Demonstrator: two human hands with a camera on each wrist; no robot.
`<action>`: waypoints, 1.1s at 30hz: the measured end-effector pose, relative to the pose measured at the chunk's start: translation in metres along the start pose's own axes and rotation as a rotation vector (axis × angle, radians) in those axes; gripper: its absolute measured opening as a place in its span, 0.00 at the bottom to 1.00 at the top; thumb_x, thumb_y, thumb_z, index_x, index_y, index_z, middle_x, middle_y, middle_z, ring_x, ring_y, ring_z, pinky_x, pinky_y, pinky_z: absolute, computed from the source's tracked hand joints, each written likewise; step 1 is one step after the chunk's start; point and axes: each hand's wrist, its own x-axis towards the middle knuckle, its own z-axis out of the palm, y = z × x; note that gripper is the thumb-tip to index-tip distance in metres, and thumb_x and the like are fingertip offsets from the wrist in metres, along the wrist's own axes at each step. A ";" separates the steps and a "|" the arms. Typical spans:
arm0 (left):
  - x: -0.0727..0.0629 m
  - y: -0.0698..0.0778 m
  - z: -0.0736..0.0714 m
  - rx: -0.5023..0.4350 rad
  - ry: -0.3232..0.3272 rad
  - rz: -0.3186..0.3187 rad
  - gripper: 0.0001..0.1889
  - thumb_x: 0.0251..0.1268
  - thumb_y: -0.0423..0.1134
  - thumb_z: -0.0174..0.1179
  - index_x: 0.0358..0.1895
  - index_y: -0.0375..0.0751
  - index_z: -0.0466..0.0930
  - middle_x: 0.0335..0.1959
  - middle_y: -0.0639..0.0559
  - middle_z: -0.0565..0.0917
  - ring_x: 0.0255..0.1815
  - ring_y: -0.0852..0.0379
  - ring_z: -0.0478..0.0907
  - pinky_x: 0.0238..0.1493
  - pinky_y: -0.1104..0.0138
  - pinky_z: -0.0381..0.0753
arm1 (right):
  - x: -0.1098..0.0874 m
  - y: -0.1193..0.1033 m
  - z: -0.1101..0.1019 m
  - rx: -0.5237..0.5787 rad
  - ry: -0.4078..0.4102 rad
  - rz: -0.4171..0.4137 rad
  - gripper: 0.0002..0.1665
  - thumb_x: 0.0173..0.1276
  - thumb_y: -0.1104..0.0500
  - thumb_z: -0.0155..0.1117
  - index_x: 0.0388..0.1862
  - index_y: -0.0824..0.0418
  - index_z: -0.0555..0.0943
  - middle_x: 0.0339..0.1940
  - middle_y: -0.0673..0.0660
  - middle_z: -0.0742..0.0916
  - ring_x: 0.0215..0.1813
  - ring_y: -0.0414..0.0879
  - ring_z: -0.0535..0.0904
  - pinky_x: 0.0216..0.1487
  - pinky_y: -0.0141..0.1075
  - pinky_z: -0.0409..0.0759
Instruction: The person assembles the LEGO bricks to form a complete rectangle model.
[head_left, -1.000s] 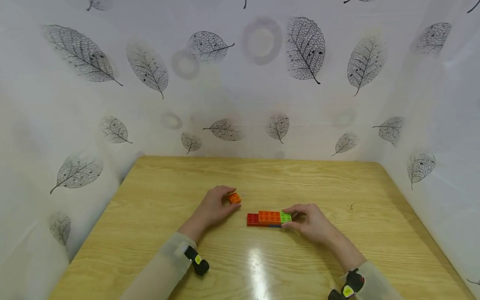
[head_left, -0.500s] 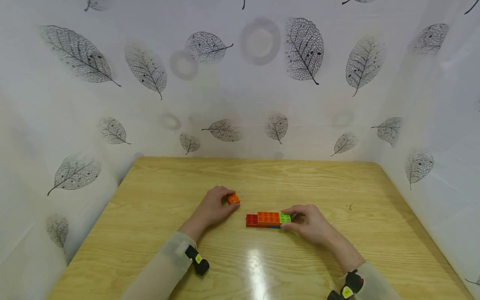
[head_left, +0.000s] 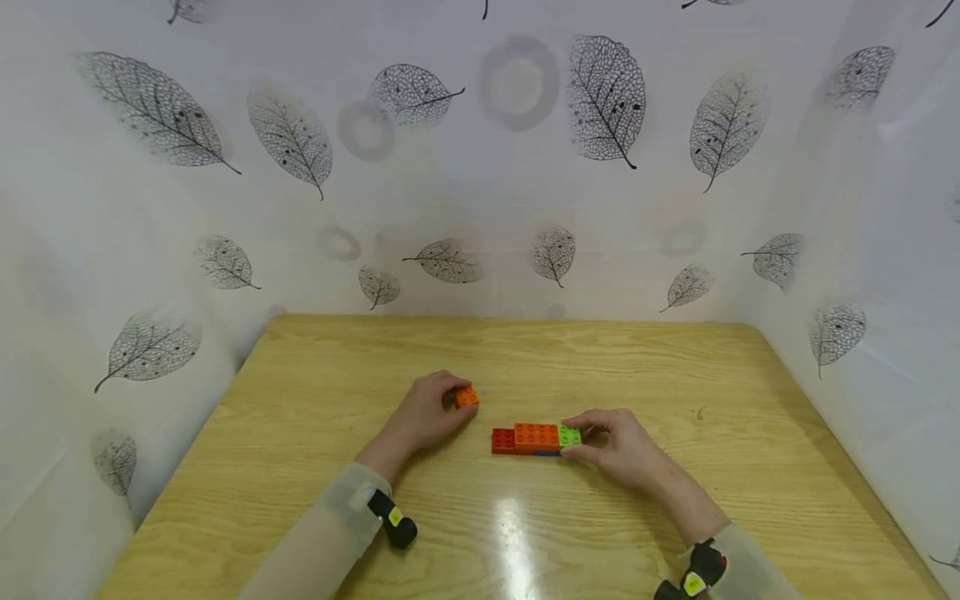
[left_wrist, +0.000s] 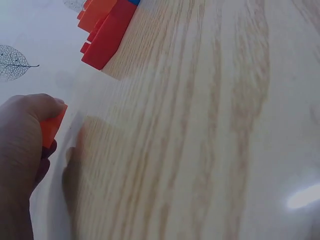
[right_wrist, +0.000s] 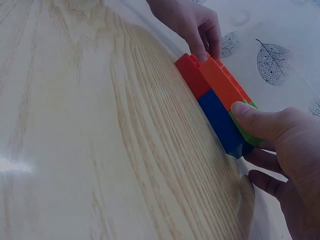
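Between thumb and fingers, my left hand (head_left: 427, 412) pinches a small orange toy brick (head_left: 467, 396) by its sides. Just right of it lies a joined row of bricks: a red brick (head_left: 503, 440) at the left end, a longer orange brick (head_left: 536, 436) on top in the middle, and a lime green brick (head_left: 570, 435) at the right. A blue brick (right_wrist: 219, 122) forms the lower layer beneath the orange and green ones, clearest in the right wrist view. My right hand (head_left: 628, 446) grips the green end with thumb and fingers. The two hands are apart.
A light wood-grain table (head_left: 360, 350) carries the bricks, with a glossy light reflection near its front. White sheeting printed with leaves (head_left: 480, 192) stands behind the table and along both sides. Each wrist wears a black strapped camera.
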 end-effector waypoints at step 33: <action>-0.016 0.034 0.011 -0.147 -0.161 0.136 0.23 0.75 0.48 0.68 0.66 0.41 0.84 0.63 0.51 0.84 0.66 0.51 0.78 0.70 0.52 0.74 | 0.000 0.002 0.000 0.010 0.014 -0.017 0.23 0.64 0.51 0.82 0.57 0.54 0.90 0.50 0.46 0.91 0.45 0.43 0.85 0.50 0.37 0.85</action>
